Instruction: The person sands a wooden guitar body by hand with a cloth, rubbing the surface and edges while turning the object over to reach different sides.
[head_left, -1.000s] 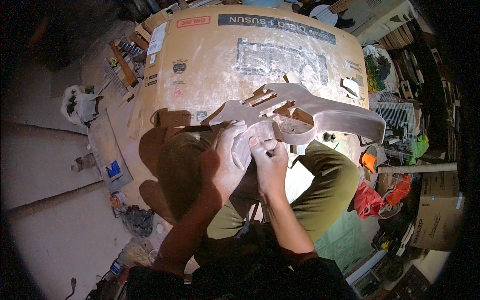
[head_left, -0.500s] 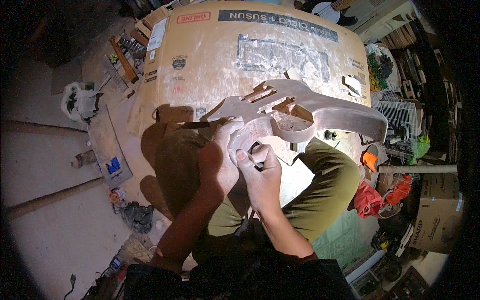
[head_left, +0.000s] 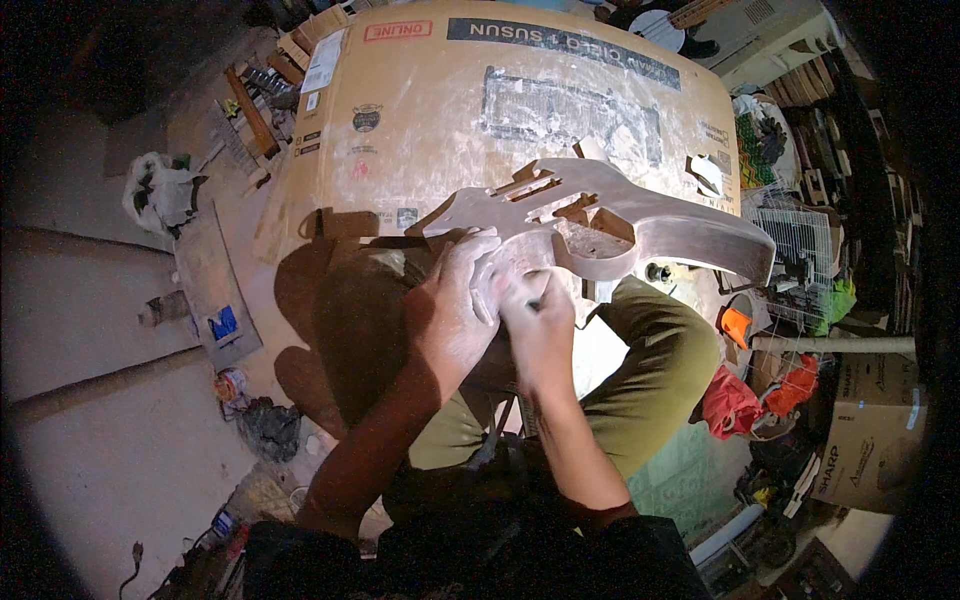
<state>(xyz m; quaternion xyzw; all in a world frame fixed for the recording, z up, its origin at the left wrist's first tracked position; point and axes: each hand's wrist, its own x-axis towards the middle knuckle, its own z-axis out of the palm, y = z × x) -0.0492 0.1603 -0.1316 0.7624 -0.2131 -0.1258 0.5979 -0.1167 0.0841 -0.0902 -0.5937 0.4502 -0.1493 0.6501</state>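
Note:
A bare, dust-covered electric guitar body (head_left: 690, 225) with routed cavities and slots lies tilted across my lap. My left hand (head_left: 455, 300) grips its near left edge, fingers flattened against the wood and the palm whitened by dust. Close to its right, my right hand (head_left: 540, 325) is closed and pressed to the curved inner edge, its fingers partly smeared by motion. A small dark piece like sandpaper shows between these fingers; most of it is hidden.
Beyond the guitar body lies a large dusty cardboard sheet (head_left: 400, 100). My bent leg (head_left: 650, 370) is beneath it. On the right are a wire rack (head_left: 790, 240), red cloth (head_left: 732, 403) and a cardboard box (head_left: 870, 440). A black bag (head_left: 270, 430) lies on the left.
My right hand has moved slightly up and right along the curved edge, its fingers now blurred. My left hand keeps its hold, and the view has shifted a little.

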